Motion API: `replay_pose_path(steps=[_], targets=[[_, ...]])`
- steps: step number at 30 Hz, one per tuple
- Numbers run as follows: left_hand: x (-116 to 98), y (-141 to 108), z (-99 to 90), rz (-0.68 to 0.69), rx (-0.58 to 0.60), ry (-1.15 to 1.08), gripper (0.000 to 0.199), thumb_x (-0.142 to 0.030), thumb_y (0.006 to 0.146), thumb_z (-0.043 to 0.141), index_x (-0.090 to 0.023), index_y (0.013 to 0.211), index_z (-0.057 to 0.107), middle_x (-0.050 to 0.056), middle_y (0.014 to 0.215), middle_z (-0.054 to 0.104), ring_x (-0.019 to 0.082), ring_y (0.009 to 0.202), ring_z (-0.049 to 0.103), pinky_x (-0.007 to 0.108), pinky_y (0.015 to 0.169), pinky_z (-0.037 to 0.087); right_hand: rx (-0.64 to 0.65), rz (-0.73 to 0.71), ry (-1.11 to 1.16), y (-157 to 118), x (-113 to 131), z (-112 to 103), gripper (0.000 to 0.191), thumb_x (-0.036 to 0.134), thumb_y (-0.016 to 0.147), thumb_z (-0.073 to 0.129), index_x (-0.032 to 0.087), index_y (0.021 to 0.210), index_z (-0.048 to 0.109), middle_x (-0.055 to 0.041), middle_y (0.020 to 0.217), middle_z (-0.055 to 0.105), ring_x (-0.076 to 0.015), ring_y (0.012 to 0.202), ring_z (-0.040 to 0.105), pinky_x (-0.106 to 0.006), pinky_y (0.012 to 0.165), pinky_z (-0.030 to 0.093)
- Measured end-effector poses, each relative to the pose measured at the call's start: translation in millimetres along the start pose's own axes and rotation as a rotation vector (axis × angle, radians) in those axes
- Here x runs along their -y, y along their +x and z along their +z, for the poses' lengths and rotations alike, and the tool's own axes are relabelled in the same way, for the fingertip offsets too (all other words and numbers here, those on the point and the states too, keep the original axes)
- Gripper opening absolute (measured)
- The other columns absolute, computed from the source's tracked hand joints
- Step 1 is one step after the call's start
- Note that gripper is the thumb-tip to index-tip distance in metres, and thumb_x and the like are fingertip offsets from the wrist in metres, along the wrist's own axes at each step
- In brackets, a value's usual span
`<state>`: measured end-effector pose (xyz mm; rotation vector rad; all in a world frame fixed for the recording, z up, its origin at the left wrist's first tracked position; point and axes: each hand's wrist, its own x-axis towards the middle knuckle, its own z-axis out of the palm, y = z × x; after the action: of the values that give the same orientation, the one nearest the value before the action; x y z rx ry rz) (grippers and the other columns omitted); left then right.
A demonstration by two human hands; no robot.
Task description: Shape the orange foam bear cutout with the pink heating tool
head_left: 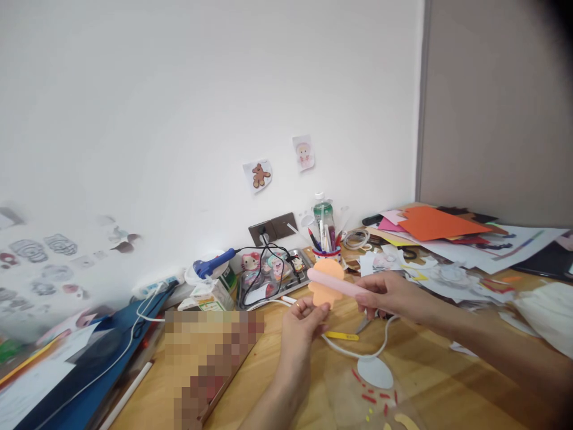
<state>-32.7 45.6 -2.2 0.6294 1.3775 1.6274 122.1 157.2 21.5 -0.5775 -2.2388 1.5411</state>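
Item one: a light-orange cutout (322,293), flat, with a rounded upper part and a lobed, wavy outline. You hold it raised above the bench (259,370), pinched at the lower edge by the fingers of your left hand (304,325), its broad face towards you.

Item two: a pale-pink strip (335,284), long and narrow, rounded at its left end. You grip its right end in your right hand (380,292); it slants down rightward across the cutout's front. Whether the two touch cannot be told.
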Motion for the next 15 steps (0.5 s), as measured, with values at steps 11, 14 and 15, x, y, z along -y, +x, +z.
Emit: replay_pose_path(steps=[11,14,15], targets=[[-7.0,-6.5,4.5,0.05,-0.001,0.004,0.024,-0.031,0.055,0.067,-0.014,0.06,0.051,-0.003,0.056,0.052,0.006,0.05,0.046,0.018,0.053,0.037,-0.13,0.05,0.052,1.5,-0.5,-10.7,0.034,0.047,0.07,0.05,0.015,0.068,0.057,-0.0027,0.06,0.058,-0.0122,0.053,0.054,-0.02,0.044,0.039],[-7.2,-7.3,3.6,0.04,-0.006,-0.007,0.023,-0.03,0.055,0.067,-0.014,0.06,0.052,-0.003,0.056,0.053,0.006,0.05,0.046,0.018,0.053,0.037,-0.215,0.076,0.114,1.0,3.1,-19.6,0.033,0.047,0.07,0.051,0.014,0.065,0.057,-0.0024,0.058,0.057,-0.0108,0.051,0.052,-0.019,0.043,0.036],[-6.9,-7.1,3.1,0.037,-0.009,-0.018,0.023,-0.03,0.055,0.067,-0.014,0.06,0.052,-0.003,0.056,0.053,0.006,0.05,0.046,0.018,0.053,0.038,-0.238,0.084,0.136,0.3,5.0,-22.6,0.033,0.046,0.07,0.051,0.015,0.064,0.057,-0.0021,0.057,0.056,-0.0103,0.05,0.051,-0.019,0.043,0.036]])
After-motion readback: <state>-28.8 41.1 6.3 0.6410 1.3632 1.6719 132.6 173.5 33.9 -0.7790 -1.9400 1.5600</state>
